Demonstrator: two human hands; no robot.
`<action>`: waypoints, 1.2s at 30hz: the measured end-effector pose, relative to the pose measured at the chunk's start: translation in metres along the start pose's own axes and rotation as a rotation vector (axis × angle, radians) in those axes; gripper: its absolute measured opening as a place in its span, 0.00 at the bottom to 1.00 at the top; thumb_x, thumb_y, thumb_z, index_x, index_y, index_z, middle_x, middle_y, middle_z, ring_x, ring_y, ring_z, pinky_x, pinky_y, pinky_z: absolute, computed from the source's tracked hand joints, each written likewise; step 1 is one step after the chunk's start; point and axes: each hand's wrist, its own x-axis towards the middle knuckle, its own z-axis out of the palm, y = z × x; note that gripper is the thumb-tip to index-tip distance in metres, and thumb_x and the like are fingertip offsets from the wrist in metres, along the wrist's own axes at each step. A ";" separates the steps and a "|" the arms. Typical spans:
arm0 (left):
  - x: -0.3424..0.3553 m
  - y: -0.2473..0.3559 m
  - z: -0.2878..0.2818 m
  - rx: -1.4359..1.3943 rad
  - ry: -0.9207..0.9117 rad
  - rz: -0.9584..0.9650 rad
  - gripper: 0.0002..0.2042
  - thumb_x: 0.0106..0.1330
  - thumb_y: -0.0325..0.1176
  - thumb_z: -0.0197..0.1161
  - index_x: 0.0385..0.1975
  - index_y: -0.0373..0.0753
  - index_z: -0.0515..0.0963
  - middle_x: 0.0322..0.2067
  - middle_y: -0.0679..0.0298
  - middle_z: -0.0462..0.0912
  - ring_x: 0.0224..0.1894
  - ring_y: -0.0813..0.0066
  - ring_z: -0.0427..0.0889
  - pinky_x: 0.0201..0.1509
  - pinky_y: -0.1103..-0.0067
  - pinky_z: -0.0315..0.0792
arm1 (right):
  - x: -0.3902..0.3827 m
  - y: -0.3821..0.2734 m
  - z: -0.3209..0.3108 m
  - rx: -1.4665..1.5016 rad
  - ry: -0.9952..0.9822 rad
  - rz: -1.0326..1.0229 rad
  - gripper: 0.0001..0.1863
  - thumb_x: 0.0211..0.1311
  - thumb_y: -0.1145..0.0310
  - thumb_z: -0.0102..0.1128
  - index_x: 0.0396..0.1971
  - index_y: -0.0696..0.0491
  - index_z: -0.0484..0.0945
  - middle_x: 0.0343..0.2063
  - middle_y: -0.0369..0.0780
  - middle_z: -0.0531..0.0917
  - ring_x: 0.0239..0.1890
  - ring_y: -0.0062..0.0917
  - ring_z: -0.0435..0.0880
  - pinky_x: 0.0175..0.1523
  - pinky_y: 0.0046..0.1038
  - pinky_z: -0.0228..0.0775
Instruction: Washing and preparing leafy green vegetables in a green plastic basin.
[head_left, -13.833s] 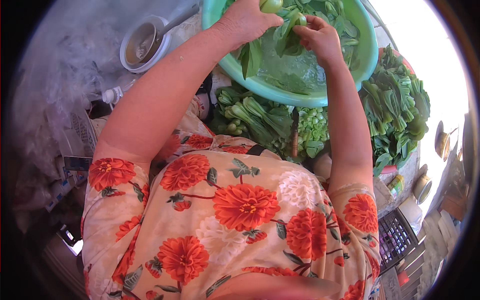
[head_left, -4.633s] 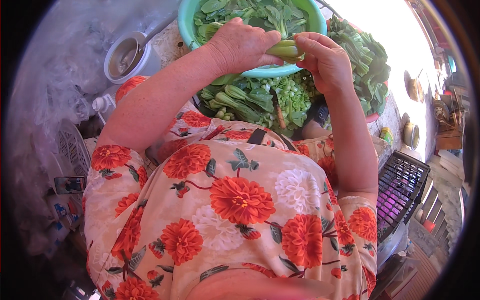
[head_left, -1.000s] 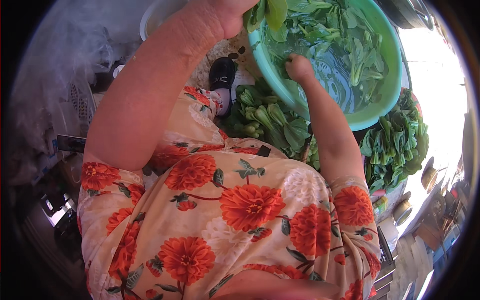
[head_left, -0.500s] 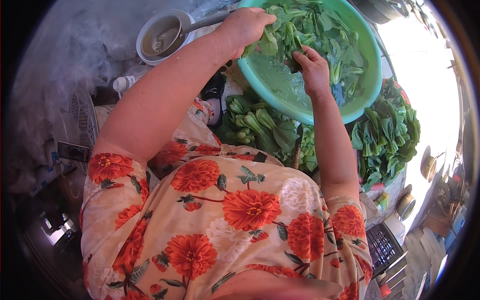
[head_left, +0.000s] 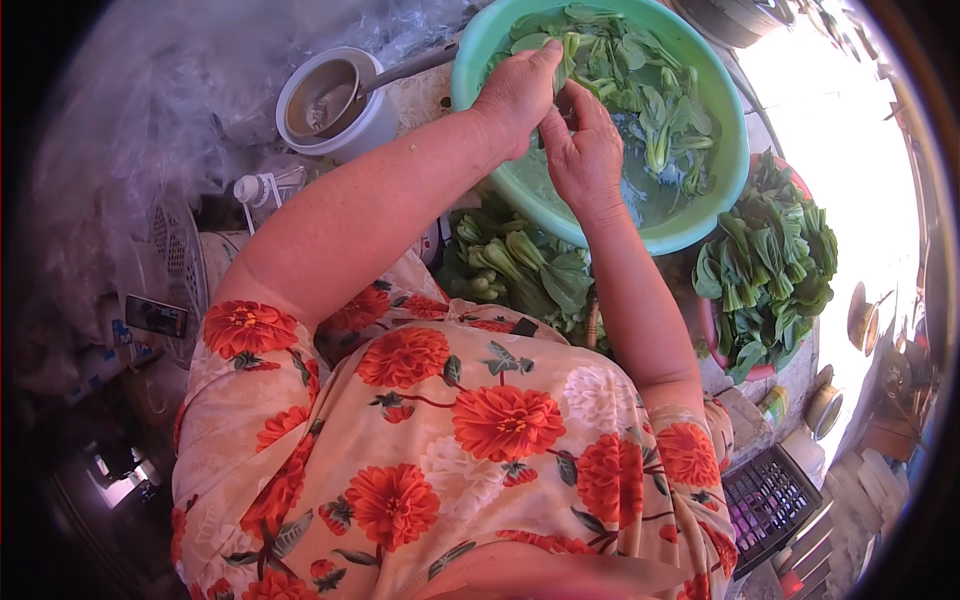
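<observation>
Where the left hand [head_left: 522, 95] and right hand [head_left: 585, 160] overlap, fingers of each are partly concealed, and the exact grip on the leafy stalk [head_left: 569, 54] cannot be determined. The upper edge crops the green basin [head_left: 735, 190] and a grey metal pot [head_left: 733, 20]. Beside the right forearm, a brown handle [head_left: 592, 322] shows, the rest of its tool indistinct. Leaves obscure most of the pink tub [head_left: 711, 340]. At left, plastic sheeting [head_left: 130, 170] is blurred; the phone screen [head_left: 156, 315] is too small to interpret.
</observation>
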 end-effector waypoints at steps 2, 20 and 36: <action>-0.002 0.004 0.005 -0.206 -0.066 -0.064 0.24 0.68 0.51 0.53 0.48 0.34 0.73 0.40 0.61 0.78 0.43 0.69 0.73 0.52 0.70 0.67 | 0.000 0.005 0.003 -0.051 0.053 -0.041 0.16 0.61 0.62 0.59 0.45 0.55 0.75 0.33 0.44 0.80 0.36 0.37 0.80 0.44 0.36 0.71; -0.005 0.069 -0.058 0.184 -0.559 0.102 0.21 0.63 0.44 0.63 0.50 0.36 0.77 0.44 0.65 0.81 0.46 0.80 0.77 0.51 0.78 0.70 | 0.003 -0.019 -0.028 1.441 -0.221 0.310 0.17 0.64 0.74 0.54 0.52 0.63 0.72 0.41 0.41 0.81 0.40 0.25 0.80 0.47 0.27 0.73; -0.010 0.033 -0.034 0.195 -0.426 0.073 0.16 0.67 0.39 0.56 0.44 0.32 0.78 0.39 0.60 0.81 0.41 0.75 0.80 0.48 0.77 0.75 | 0.000 -0.012 -0.027 0.740 -0.188 0.330 0.14 0.62 0.65 0.63 0.41 0.59 0.80 0.30 0.36 0.83 0.33 0.17 0.80 0.40 0.19 0.73</action>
